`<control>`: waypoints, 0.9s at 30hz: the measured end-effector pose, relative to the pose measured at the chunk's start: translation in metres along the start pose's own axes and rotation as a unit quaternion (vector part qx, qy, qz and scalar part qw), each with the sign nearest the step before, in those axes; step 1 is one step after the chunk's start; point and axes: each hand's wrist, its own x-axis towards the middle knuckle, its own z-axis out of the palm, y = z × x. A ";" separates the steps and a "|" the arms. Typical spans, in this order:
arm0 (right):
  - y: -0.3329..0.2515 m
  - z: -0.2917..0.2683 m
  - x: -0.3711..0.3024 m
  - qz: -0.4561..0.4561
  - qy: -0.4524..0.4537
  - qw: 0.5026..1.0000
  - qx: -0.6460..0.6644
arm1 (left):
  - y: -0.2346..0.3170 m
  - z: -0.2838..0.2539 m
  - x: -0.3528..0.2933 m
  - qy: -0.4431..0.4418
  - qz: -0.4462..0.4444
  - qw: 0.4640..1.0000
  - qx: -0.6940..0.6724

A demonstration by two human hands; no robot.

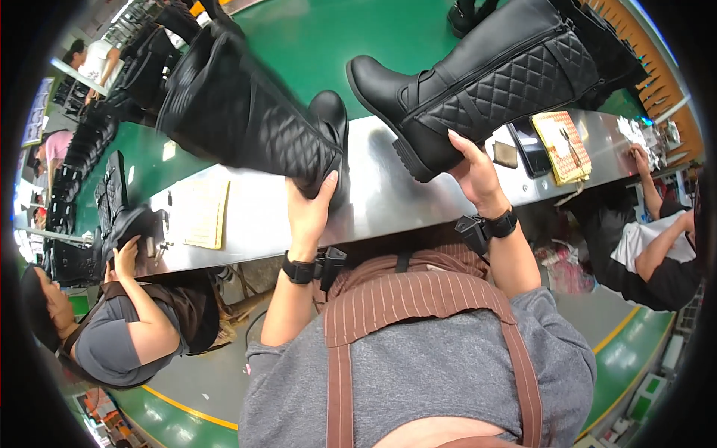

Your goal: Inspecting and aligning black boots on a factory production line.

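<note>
A tall black boot (276, 123) with a quilted shaft is in my left hand (310, 213), which grips it round the heel. Its shaft leans up to the left and looks smeared by motion. My right hand (478, 175) is closed on the heel of a second black boot (478, 89), thumb on the side of the heel. That boot lies tilted, toe to the left and shaft up to the right, with its zip, straps and ridged sole showing. Both boots are over the metal edge of the bench.
The bench has a green top (314, 45) and a metal front strip (366, 216). On it lie a yellow sheet (205, 213), a dark phone (530, 149), and a patterned booklet (562, 145) with small scissors. Co-workers sit at left (127, 321) and right (650, 246); more boots stand behind.
</note>
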 end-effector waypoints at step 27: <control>-0.022 -0.018 -0.060 -0.056 0.026 0.998 0.018 | 0.086 0.093 -0.020 -0.195 0.367 0.901 0.125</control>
